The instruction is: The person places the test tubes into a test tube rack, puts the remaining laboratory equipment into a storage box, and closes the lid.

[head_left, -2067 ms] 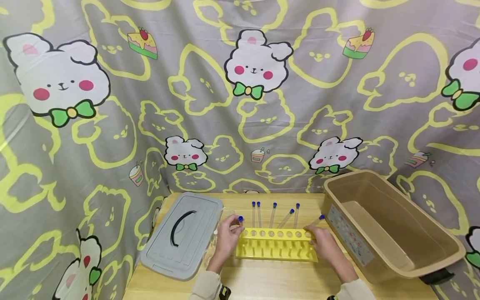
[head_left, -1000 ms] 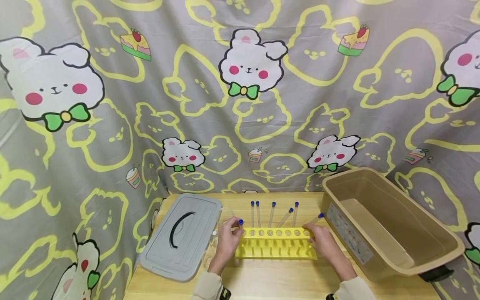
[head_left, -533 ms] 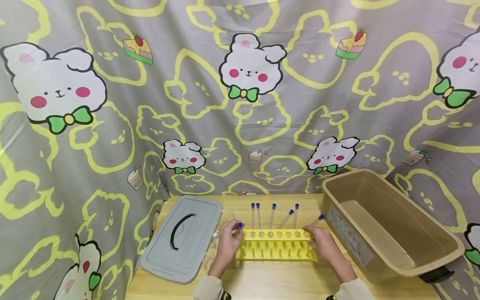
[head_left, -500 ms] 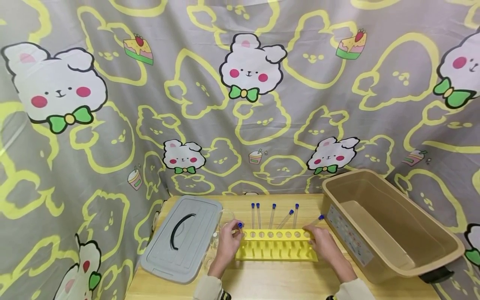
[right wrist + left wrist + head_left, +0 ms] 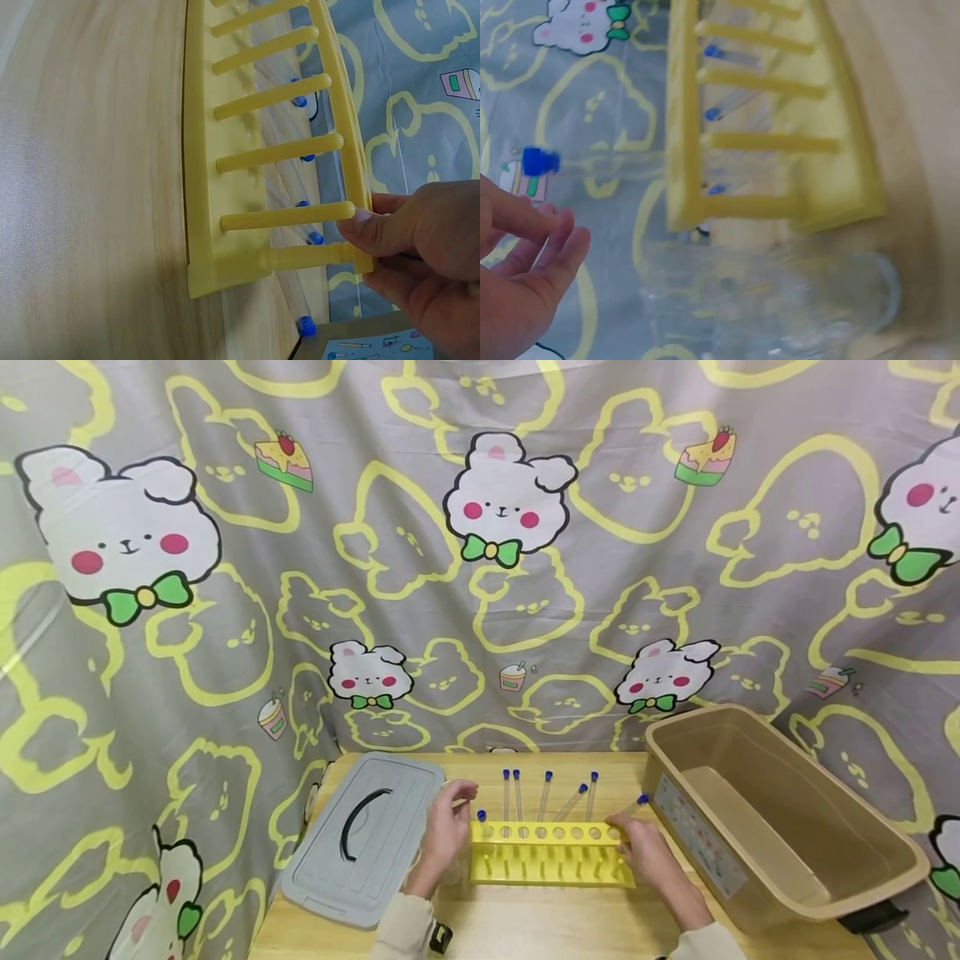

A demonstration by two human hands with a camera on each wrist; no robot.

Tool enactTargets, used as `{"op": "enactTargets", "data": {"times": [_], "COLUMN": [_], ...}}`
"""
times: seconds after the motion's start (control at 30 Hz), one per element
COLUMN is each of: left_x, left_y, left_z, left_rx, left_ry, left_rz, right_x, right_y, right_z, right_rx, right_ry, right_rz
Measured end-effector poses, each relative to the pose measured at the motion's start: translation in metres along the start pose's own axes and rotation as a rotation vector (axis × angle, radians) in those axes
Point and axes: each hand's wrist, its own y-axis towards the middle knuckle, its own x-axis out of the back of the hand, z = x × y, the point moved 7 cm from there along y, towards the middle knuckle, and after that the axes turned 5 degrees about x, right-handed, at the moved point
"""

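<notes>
A yellow test tube rack (image 5: pixel 553 842) stands across the wooden table. One clear test tube with a blue cap (image 5: pixel 540 160) stands upright in its leftmost hole. My left hand (image 5: pixel 447 827) is just to the left of that tube, its fingers loosely bent and apart from the cap, holding nothing. At the rack's other end, my right hand (image 5: pixel 442 255) pinches the upper board between thumb and fingers. Behind the rack several more capped test tubes (image 5: pixel 546 795) lie on the table; their lower ends are partly hidden by it.
Clear glass vessels (image 5: pixel 772 300), blurred, stand left of the rack. Farther left lies a grey lid (image 5: pixel 375 835) with a black handle. A large brown bin (image 5: pixel 787 902) occupies the right side. A patterned curtain (image 5: pixel 525 610) hangs behind the table.
My left hand has let go of the blue-capped test tube and drawn away to the left and up. That tube now sits lower in the rack. My right hand keeps its grip.
</notes>
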Motion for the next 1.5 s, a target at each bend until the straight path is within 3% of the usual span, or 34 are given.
{"op": "enactTargets", "data": {"times": [0.13, 0.3, 0.63, 0.9, 1.23, 1.5], "left_x": [0.005, 0.005, -0.009, -0.034, -0.055, -0.075], "left_y": [0.021, 0.045, 0.087, 0.096, 0.109, 0.117], "left_z": [-0.002, -0.001, -0.002, 0.0, 0.018, 0.033], "left_rx": [-0.007, 0.022, 0.092, 0.151, 0.193, 0.367], "left_ry": [0.027, 0.005, 0.045, 0.088, 0.127, 0.04], "left_rz": [0.003, 0.054, 0.274, 0.442, 0.537, 0.625], "right_x": [-0.001, -0.001, 0.0, 0.0, -0.002, 0.0], "right_y": [-0.001, -0.002, -0.002, -0.002, 0.0, -0.001], "right_z": [-0.001, -0.002, -0.001, 0.0, 0.002, 0.001], "right_rx": [-0.003, -0.003, -0.004, -0.01, -0.014, -0.018], "right_ry": [0.001, 0.012, 0.008, 0.006, 0.016, 0.01], "right_rz": [-0.003, -0.002, 0.001, -0.01, -0.018, -0.037]}}
